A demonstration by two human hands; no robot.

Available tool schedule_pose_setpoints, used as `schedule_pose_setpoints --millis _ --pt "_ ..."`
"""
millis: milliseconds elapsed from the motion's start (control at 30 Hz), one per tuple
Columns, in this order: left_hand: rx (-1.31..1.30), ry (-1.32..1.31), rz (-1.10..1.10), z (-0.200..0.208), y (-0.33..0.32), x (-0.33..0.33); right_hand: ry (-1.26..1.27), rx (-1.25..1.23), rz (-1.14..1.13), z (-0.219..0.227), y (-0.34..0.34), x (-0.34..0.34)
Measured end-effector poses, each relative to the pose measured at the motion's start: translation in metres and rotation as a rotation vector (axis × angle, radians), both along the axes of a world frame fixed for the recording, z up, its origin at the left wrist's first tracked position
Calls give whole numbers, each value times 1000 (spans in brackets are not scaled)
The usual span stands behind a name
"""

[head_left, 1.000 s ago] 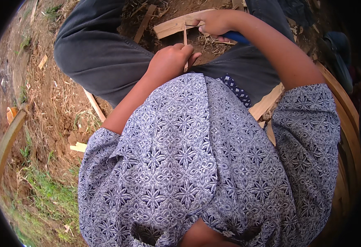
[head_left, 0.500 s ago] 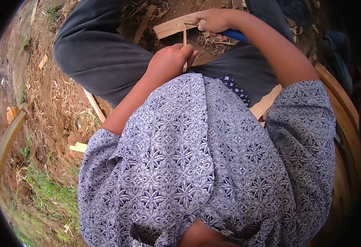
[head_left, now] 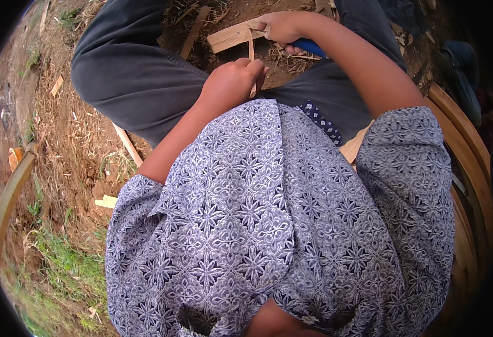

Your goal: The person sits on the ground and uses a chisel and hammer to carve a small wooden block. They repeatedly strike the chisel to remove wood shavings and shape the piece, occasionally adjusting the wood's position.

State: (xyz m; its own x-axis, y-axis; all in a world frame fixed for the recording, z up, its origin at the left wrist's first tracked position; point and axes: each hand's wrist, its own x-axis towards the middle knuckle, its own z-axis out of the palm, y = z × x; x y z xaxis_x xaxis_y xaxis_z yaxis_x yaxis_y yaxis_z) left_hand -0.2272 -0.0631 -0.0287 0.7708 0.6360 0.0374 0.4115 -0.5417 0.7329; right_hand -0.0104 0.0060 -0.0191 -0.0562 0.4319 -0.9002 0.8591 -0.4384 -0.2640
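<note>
The left hand (head_left: 232, 81) is wrapped firmly round a thin wooden stick (head_left: 251, 48), which lies in front of the person's lap, its far end standing clear of the fist toward a pale block of wood (head_left: 229, 39). The right hand (head_left: 286, 28) is curled round the blue handle (head_left: 313, 48) of a tool, probably a knife; its blade is mostly hidden, so the exact bite cannot be told. Right fingers overlap the block in view, though whether they press on it is unclear.

The step looks like trimming the stick's far end. To do it well, the left grip should be firm enough to stop the stick rolling, with the thumb behind the cutting line. Light, shallow strokes at a low angle would likely suit so slender a piece; a deep bite could split it. Strokes are best aimed away from the left fist and the dark trousers (head_left: 128, 90) around the work, with the block as backing.
</note>
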Motion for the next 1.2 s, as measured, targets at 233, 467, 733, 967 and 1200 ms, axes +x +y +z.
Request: schedule_pose_setpoints --millis 233,467,733,967,1200 --pt "12 54 -22 0 0 -3 45 2 45 4 -4 20" --pt "82 180 -88 2 2 -2 -2 -73 130 53 -10 4" --pt "73 167 -114 0 4 0 7 -64 105 49 -9 9" --pt "38 206 -125 5 4 0 20 -77 106 40 -10 13" --pt "-36 196 -119 2 2 0 -19 -105 103 39 -8 6"
